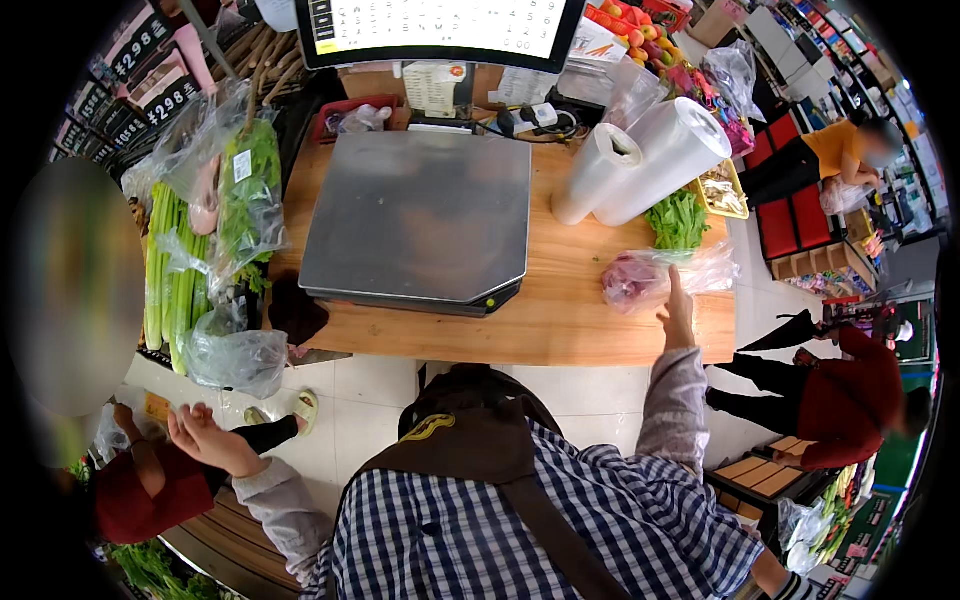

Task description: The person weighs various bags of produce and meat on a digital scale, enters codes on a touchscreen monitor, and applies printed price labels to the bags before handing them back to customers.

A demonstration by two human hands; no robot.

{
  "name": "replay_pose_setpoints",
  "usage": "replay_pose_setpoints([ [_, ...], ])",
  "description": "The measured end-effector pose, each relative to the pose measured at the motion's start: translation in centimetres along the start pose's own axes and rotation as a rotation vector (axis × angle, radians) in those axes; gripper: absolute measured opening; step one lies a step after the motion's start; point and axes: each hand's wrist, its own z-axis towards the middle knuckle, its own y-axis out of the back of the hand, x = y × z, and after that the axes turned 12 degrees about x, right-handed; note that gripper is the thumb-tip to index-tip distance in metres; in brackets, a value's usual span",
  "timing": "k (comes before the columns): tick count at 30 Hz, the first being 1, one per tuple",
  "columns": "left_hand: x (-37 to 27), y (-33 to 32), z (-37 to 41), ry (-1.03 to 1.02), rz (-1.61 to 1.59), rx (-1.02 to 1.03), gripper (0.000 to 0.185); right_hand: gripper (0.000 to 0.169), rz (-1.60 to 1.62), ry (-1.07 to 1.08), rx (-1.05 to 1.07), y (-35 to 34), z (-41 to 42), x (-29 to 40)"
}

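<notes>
My right hand (679, 319) is over the right front of the wooden counter (420, 330), index finger extended. Its fingertip meets or overlaps a clear plastic bag (634, 281) of purplish produce, perhaps onions; contact is hard to judge. Nothing shows in that hand's grasp. Off the counter at lower left, my left hand (214, 442) is raised, empty, with fingers loosely bent and apart. A flat metal scale platform (420, 217) with nothing on it sits mid-counter, below a lit screen (442, 26). Leafy greens (679, 219) lie just behind the bag.
Two plastic bag rolls (600, 172) and a yellow basket (724, 187) stand at the counter's right. Left of it are celery (169, 270) and bagged greens (251, 187). People in red (862, 397) (154, 487) are on both sides; another in orange (832, 150) is farther off.
</notes>
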Motion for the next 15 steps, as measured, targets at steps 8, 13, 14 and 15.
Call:
replay_pose_setpoints([
  [8,-2.5,-9.9,-1.8,-0.143,-0.012,0.281,0.008,0.021,0.338,0.474,0.207,-2.9,-2.3,3.9],
  [13,-2.2,-12.2,-0.8,-0.118,-0.038,0.353,0.005,0.022,0.532,0.541,0.316,-3.2,-7.8,8.2],
  [14,-1.6,-12.3,-0.3,-0.109,-0.053,0.37,0.005,0.026,0.6,0.576,0.319,-3.6,-8.7,9.3],
  [15,-1.2,-12.5,0.4,-0.101,-0.067,0.387,0.005,0.026,0.619,0.576,0.379,-3.9,-9.6,10.0],
])
